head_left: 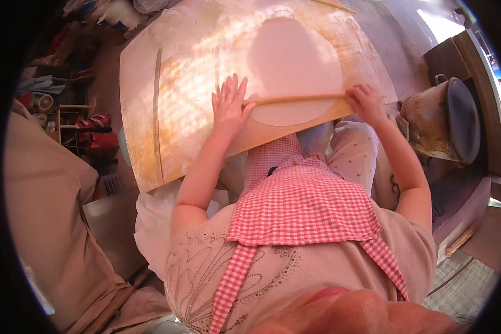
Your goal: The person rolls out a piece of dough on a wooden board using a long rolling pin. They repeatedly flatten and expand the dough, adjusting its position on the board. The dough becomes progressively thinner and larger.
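A large round sheet of rolled dough (296,62) lies on a floured wooden board (188,137) in front of me. A thin wooden rolling pin (296,99) crosses the near part of the dough from side to side. My left hand (230,104) is flat with fingers spread, its thumb and index finger at the pin's left end. Whether the palm bears on the pin is hidden. Around the pin's right end, my right hand (365,102) has its fingers curled. A shadow falls on the upper part of the dough.
Another thin wooden stick (336,6) lies at the board's far edge. To the right stands a worn metal pot (430,119) with a dark lid-like top. A brown cloth cover (46,200) hangs at left, below cluttered shelves (62,108). My checked apron (304,204) sits close to the board's near edge.
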`<state>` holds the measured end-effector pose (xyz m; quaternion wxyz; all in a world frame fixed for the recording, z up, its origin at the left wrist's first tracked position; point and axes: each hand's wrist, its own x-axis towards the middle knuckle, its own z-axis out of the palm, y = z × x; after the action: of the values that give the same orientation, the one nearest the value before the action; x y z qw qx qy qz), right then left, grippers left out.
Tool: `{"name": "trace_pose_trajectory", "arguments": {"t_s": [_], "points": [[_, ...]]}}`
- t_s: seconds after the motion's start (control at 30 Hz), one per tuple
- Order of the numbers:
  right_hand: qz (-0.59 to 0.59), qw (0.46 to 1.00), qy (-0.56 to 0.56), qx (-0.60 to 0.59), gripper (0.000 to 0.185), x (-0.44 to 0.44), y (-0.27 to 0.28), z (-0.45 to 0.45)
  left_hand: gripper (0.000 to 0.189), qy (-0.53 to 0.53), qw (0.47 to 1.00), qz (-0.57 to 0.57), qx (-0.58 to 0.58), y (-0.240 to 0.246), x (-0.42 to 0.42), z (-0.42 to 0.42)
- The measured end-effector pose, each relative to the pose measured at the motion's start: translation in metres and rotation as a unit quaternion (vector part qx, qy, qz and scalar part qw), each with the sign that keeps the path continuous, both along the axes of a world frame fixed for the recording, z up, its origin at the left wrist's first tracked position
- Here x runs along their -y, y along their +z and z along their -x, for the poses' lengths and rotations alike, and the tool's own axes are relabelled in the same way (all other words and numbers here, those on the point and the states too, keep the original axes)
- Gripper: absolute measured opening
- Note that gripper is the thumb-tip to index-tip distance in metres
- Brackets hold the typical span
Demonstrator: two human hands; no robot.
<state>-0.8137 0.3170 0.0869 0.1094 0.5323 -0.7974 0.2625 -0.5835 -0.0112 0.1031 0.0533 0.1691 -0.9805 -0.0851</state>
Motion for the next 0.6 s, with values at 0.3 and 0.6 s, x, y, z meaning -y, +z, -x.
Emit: {"name": "trace_pose_trajectory", "arguments": {"t_s": [0.3,0.6], "points": [[-0.047,0.996,-0.080,-0.013,0.029,-0.070,-0.011,0.018,0.073,-0.150,0.983,-0.020,0.103,-0.004,-0.059,-0.028],[0.058,0.997,-0.050,0.018,0.017,0.010,-0.003,-0.041,0.064,-0.020,1.000,0.002,0.011,-0.004,0.002,0.038]]}}
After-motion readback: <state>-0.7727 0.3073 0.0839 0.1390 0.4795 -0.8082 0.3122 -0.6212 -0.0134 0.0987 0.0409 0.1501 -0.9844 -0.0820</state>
